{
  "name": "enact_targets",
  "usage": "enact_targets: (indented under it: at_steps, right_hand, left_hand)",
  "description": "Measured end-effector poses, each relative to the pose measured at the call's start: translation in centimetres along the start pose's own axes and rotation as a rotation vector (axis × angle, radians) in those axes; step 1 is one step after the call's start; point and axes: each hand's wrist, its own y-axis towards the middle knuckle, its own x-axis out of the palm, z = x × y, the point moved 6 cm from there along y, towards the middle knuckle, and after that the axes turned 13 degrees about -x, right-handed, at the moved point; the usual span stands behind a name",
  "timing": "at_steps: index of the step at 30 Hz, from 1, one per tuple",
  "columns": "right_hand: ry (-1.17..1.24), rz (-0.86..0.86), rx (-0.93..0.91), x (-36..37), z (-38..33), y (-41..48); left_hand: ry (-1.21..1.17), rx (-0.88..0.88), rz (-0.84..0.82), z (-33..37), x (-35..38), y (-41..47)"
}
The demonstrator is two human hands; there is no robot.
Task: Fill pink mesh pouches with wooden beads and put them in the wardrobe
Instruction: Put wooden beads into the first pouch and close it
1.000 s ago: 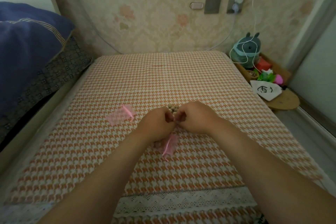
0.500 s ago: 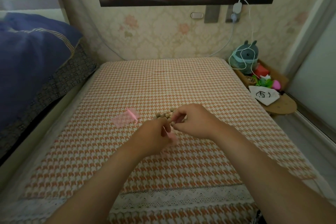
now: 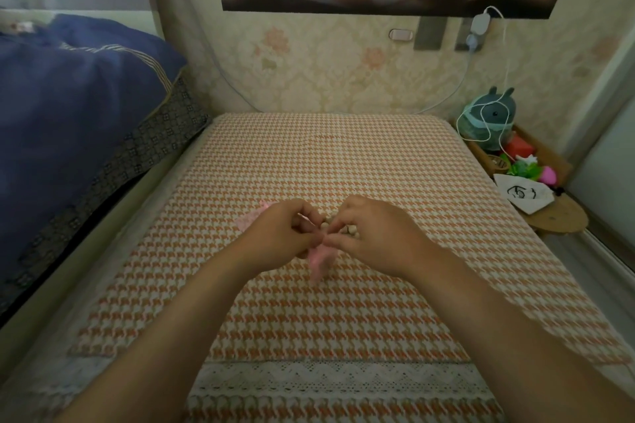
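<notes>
Both hands have moved slightly toward the frame centre since the earlier picture. Left hand (image 3: 281, 233) and right hand (image 3: 374, 233) pinch one pink pouch (image 3: 319, 259) between narrow fingers, above the bed (image 3: 343, 165). Wooden beads (image 3: 338, 228) lie just behind; a second pouch (image 3: 252, 218) peeks out left.

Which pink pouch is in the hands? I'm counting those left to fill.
The pouch hanging between the left hand and right hand; the other pouch lies on the bedcover behind the left hand.

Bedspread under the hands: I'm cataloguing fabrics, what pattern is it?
Orange-and-cream houndstooth bedspread, clearest in the head view.
</notes>
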Motion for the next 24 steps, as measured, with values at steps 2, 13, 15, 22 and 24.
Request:
enact_targets:
  at_steps: [2, 13, 15, 22, 24]
  right_hand:
    - [-0.036, -0.012, -0.007, 0.0, 0.0, 0.1]
    - [-0.070, -0.021, -0.012, -0.1, 0.5, 0.4]
    - [-0.060, -0.024, 0.000, -0.2, 0.6, 0.4]
    - [0.106, 0.009, 0.118, -0.6, 2.7, -0.4]
    - [0.149, 0.064, 0.174, -0.9, 4.4, -0.8]
  left_hand:
    - [0.041, 0.009, 0.017, -0.2, -0.5, 0.2]
    - [0.340, 0.042, 0.171, 1.0, -0.1, 0.3]
    - [0.348, 0.003, 0.159, 1.1, 0.4, 0.4]
    - [0.481, 0.025, 0.114, 2.0, 1.0, 0.4]
    - [0.521, 0.067, 0.151, 2.2, 1.0, 0.5]
